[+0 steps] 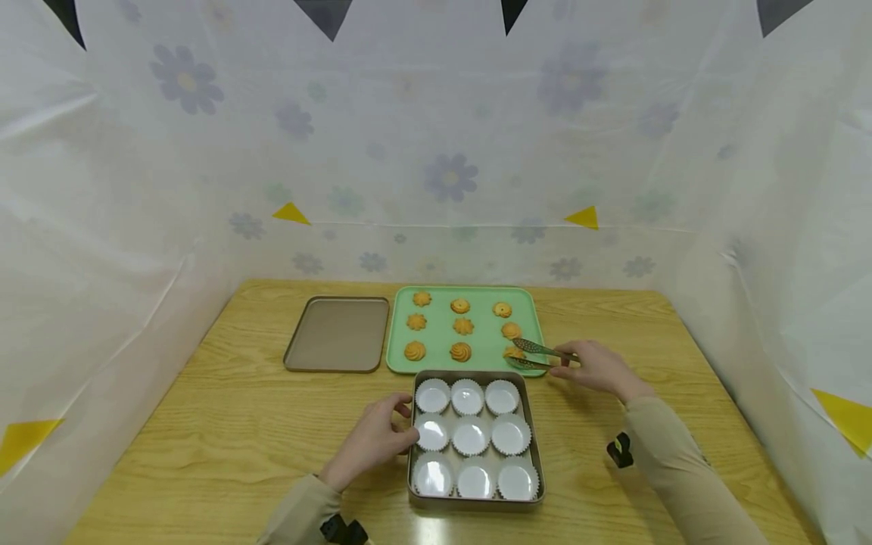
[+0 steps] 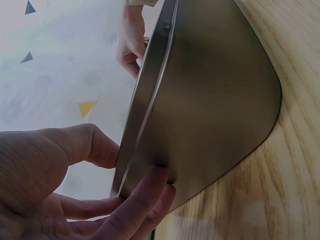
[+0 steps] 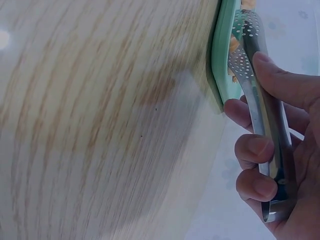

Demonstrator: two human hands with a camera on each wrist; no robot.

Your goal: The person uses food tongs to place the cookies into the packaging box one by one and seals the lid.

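Observation:
My right hand [image 1: 599, 369] grips metal tongs [image 3: 272, 120] with perforated tips. The tips stand apart on either side of the front right cookie [image 1: 514, 353] on a green tray [image 1: 436, 366]. Several more piped cookies [image 1: 460, 351] sit in rows on that tray. Nearer to me lies a square metal baking pan [image 1: 477, 503] with white fluted paper cups [image 1: 470, 437] in rows, all without cookies. My left hand [image 1: 377, 437] holds the pan's left side, thumb [image 2: 102, 150] at the rim and fingers [image 2: 145, 200] against the outer wall.
A shallow brown tray [image 1: 337, 334] lies left of the green one, on the wooden table [image 1: 225, 431]. White flowered sheeting [image 1: 436, 129] closes off the back and both sides. The pan's far edge comes close to the green tray's front edge.

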